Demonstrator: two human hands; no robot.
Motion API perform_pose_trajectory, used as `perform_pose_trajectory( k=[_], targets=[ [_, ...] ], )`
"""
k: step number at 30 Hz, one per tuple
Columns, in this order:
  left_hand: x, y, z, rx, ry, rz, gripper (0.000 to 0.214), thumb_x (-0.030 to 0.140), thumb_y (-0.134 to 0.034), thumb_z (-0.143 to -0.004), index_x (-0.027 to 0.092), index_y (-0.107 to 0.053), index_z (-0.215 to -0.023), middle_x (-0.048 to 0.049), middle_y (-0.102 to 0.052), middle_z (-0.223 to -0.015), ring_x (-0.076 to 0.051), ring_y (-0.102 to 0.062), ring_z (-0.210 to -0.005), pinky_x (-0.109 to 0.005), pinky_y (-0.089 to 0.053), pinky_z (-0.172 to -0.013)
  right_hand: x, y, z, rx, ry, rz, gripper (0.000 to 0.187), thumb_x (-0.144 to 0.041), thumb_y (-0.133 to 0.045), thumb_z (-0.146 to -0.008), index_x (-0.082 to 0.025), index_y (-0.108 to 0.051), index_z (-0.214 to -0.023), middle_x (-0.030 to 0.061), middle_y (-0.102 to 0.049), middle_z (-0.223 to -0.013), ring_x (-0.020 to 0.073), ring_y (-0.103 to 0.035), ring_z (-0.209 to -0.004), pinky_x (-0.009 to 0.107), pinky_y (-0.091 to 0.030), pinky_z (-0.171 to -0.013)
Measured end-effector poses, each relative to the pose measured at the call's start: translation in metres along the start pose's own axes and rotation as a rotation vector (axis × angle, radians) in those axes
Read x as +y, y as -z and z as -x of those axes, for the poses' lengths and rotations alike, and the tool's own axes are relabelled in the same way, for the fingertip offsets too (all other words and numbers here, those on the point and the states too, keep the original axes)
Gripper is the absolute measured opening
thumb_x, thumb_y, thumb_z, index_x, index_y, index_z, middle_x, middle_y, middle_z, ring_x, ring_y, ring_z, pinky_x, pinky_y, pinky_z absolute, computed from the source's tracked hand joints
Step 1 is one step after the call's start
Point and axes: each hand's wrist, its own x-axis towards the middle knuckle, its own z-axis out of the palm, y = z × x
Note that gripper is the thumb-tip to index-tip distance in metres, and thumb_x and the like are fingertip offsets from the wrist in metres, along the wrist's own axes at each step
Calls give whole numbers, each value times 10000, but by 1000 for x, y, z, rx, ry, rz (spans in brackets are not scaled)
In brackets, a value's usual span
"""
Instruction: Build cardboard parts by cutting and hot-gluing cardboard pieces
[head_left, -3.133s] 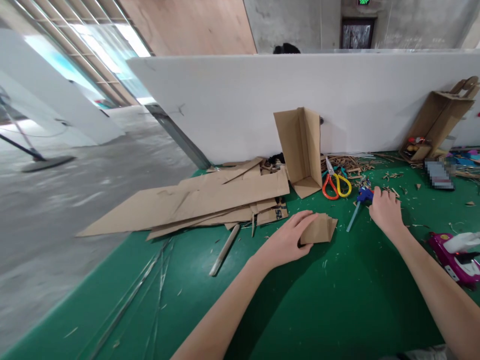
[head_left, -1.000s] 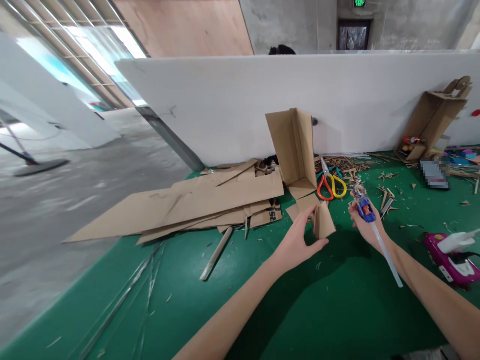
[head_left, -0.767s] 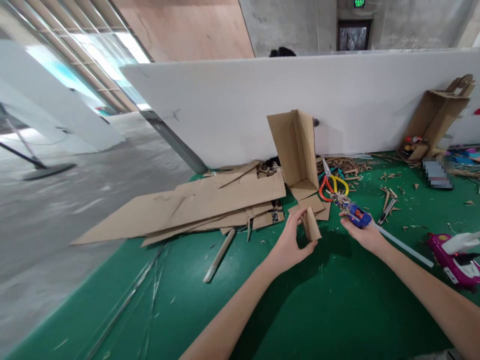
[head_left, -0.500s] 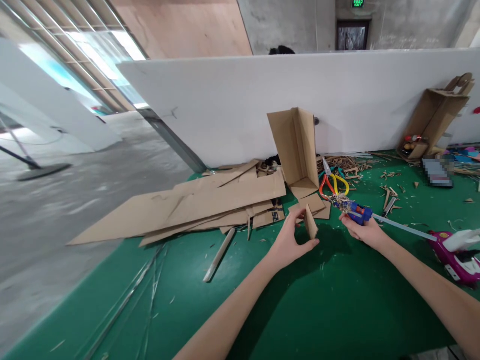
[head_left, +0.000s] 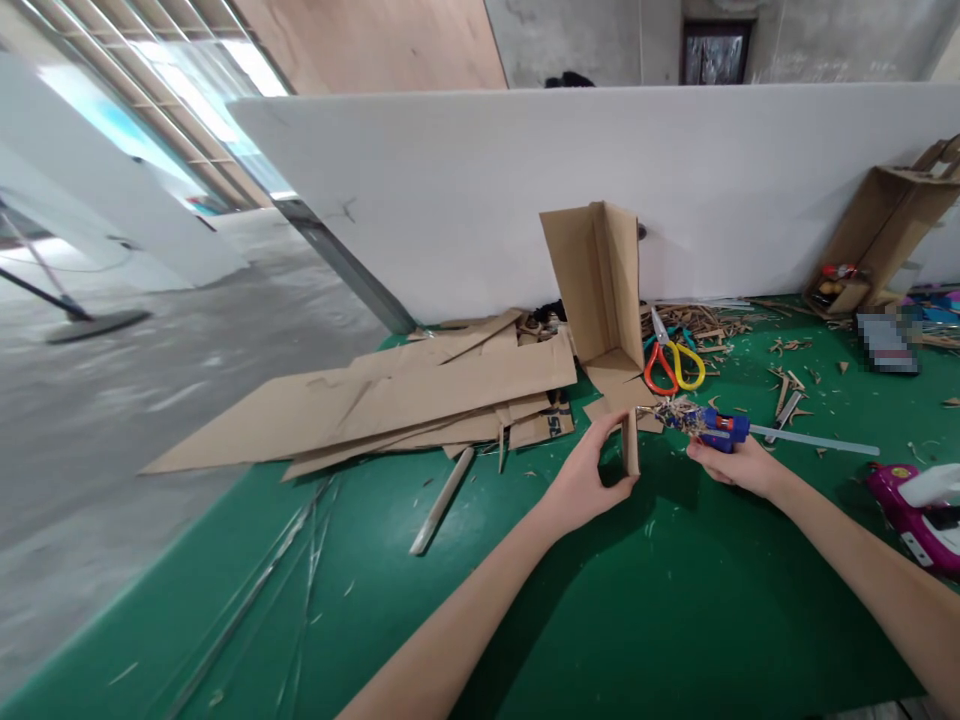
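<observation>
My left hand [head_left: 589, 478] pinches a small cardboard piece [head_left: 631, 444] and holds it upright on its edge above the green table [head_left: 675, 620]. My right hand [head_left: 739, 464] grips a small blue glue gun [head_left: 709, 424] with a clear glue stick [head_left: 814, 441] poking out to the right. The gun's nozzle, crusted with cardboard bits, points left at the top edge of the small piece. Another flat cardboard piece [head_left: 609, 408] lies just behind.
A tall folded cardboard [head_left: 596, 285] leans on the white partition [head_left: 525, 180]. Long cardboard sheets [head_left: 390, 400] lie to the left, with a wooden stick [head_left: 440, 503] near them. Orange-and-yellow scissors [head_left: 671, 362], scraps, a purple tool [head_left: 919, 500] and a cardboard box [head_left: 885, 235] sit to the right.
My right hand picked the glue gun off the table and swung its nozzle left to the cardboard piece. My left hand turned that piece from flat to standing on edge.
</observation>
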Motion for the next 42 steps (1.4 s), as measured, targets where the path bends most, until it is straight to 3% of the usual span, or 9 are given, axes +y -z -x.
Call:
perform_pose_trajectory(
  k=[42],
  targets=[
    [5,2,3,-8,-2,5,747,240,-653,-811,238,-308,-1474,-141,-408,-1518,-320,-399,-1412,-524,-374,-1154,-7,-3,3,-8,-4,-3,557,-716,-727,-636,-227,-473,-711,-108,-352,-391,72,-307,-359,245,-210,-404]
  ],
)
